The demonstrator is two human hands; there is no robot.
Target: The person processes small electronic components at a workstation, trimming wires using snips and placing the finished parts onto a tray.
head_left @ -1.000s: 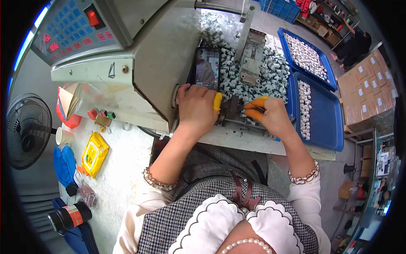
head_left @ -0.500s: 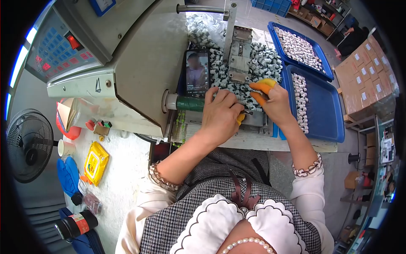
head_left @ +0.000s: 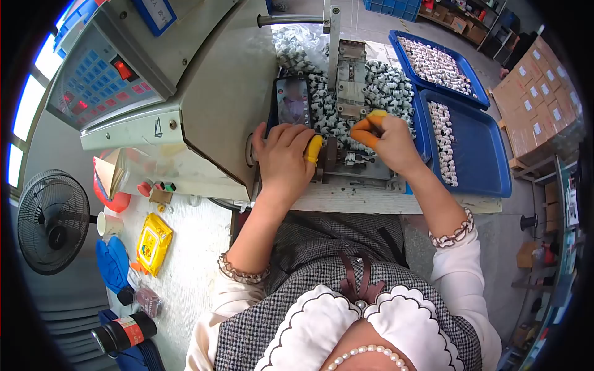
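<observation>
My left hand (head_left: pixel 283 159) is wrapped over the green cylinder on the side of the machine, hiding it. A yellow cover is on its thumb, beside a dark metal block (head_left: pixel 330 154). Right of the block, a metal spindle (head_left: pixel 356 159) with small pale parts on it is exposed. My right hand (head_left: pixel 395 141), with orange and yellow finger covers, is pinched just above and right of the spindle. What its fingertips hold, if anything, is too small to tell. Behind both hands lies a heap of small black-and-white bobbin-like parts (head_left: pixel 390 89).
A phone (head_left: pixel 292 102) leans left of the heap. Blue trays (head_left: pixel 479 148) with rows of parts stand at right. The machine housing (head_left: pixel 216 93) and its lit control panel (head_left: pixel 99 77) fill the left. A yellow wipes pack (head_left: pixel 154 243) lies on the white table (head_left: pixel 185 260).
My left hand has moved left along the green cylinder, uncovering the metal block and spindle. My right hand has shifted slightly left and its fingertips have closed together. The view has tilted a little.
</observation>
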